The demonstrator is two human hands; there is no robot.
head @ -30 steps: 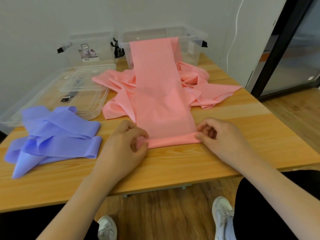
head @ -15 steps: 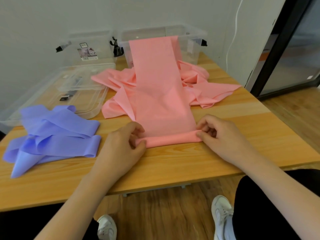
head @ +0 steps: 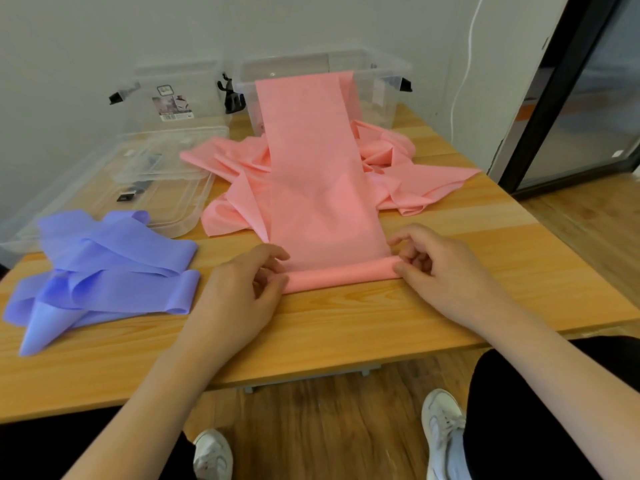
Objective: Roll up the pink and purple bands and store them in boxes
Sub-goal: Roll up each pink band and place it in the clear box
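A long pink band (head: 313,188) runs from the right clear box (head: 384,81) down the wooden table (head: 346,327), with its near end wound into a thin roll (head: 341,273). My left hand (head: 242,292) pinches the roll's left end. At the right end, my right hand (head: 440,271) pinches the roll with curled fingers. More pink band lies crumpled behind and to both sides. The purple band (head: 104,271) lies loosely folded at the table's left. A second clear box (head: 173,95) stands at the back left.
Two clear lids (head: 166,188) lie stacked between the purple band and the boxes, with small black clips on them. A white wall and cable stand behind the table; a dark door frame is at right. My legs and white shoes show below the table's front edge.
The roll has turned a little farther away from me and grown slightly thicker. Both hands moved forward with it, fingers shifting on its ends.
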